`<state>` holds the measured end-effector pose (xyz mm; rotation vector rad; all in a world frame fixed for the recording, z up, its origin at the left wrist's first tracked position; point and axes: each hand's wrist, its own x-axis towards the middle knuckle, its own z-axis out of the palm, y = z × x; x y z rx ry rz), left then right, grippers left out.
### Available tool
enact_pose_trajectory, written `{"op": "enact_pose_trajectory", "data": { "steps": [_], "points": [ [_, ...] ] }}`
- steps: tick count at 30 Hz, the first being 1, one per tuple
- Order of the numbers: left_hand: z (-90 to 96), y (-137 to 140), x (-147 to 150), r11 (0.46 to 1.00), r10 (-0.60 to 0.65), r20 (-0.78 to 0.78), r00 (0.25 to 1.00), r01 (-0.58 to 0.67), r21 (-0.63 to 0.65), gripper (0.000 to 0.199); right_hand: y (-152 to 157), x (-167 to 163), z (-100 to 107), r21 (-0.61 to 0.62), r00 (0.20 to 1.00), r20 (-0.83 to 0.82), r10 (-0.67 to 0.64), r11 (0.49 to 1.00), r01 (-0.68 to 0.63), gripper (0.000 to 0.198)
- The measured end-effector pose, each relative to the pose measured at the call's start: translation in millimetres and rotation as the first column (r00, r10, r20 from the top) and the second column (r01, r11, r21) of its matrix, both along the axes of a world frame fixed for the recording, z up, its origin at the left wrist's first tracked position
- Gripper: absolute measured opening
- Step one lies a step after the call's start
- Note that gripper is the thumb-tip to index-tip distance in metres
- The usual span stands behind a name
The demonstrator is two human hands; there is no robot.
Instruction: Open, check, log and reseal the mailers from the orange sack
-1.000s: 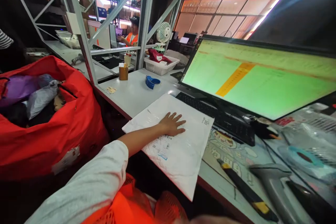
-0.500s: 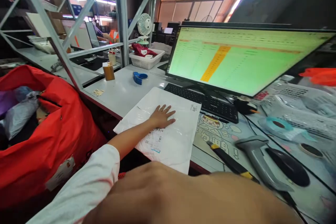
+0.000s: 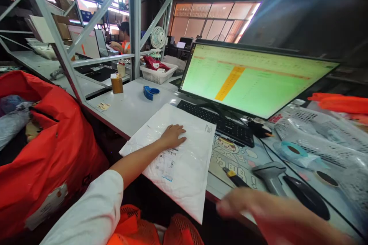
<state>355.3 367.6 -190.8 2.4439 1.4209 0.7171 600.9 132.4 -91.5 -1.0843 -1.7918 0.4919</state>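
Observation:
A white plastic mailer bag point(image 3: 189, 168) with a printed shipping label lies at the desk's edge, its near corner hanging over. On top of it rests my left hand point(image 3: 173, 136), palm down with the fingers loosely spread. My right hand point(image 3: 276, 214) is a blur at the lower right, close to the camera; its fingers cannot be made out. Just beyond that hand are a yellow and black utility knife point(image 3: 234, 178), partly covered by it, a grey barcode scanner point(image 3: 270, 174) and a black mouse point(image 3: 306, 197).
Behind the bag stand a black keyboard point(image 3: 221, 124) and a lit monitor point(image 3: 221, 80). A blue tape dispenser point(image 3: 150, 92) and a white basket point(image 3: 159, 74) sit further back. To the left bulges a large red bag point(image 3: 57, 130). A person in an orange vest point(image 3: 125, 46) is behind the metal frame.
My right hand has moved from the bottom centre to the lower right, uncovering the bag's near corner. My left hand stays on the bag, its fingers less widely spread. The view has shifted slightly.

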Motion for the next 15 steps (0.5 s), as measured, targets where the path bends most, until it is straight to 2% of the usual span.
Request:
{"op": "enact_pose_trajectory", "data": {
  "steps": [3, 6, 9, 12, 15],
  "points": [
    [-1.5, 3, -1, 0.999, 0.029, 0.042, 0.999, -0.030, 0.020, 0.049, 31, 13, -25, -0.149, 0.983, -0.135, -0.121, 0.984, 0.101, 0.039],
    [-4.3, 2, 0, 1.000, 0.003, 0.048, 0.999, -0.004, 0.024, 0.049, 45, 24, -77, -0.292, 0.935, -0.198, -0.293, 0.928, 0.229, 0.051],
    [-5.8, -1, 1, 1.000, -0.022, 0.041, 0.999, 0.022, 0.006, 0.049, 45, 33, -123, -0.335, 0.879, -0.224, -0.422, 0.880, 0.337, 0.060],
    [-3.9, -4, 1, 1.000, -0.014, 0.031, 0.999, 0.014, -0.022, 0.050, 44, 36, -143, -0.288, 0.875, -0.174, -0.452, 0.873, 0.394, 0.061],
    [-0.4, -6, 2, 0.999, 0.002, -0.003, 1.000, -0.002, -0.045, 0.052, 47, 34, -146, -0.247, 0.879, -0.117, -0.462, 0.871, 0.425, 0.059]
  ]
}}
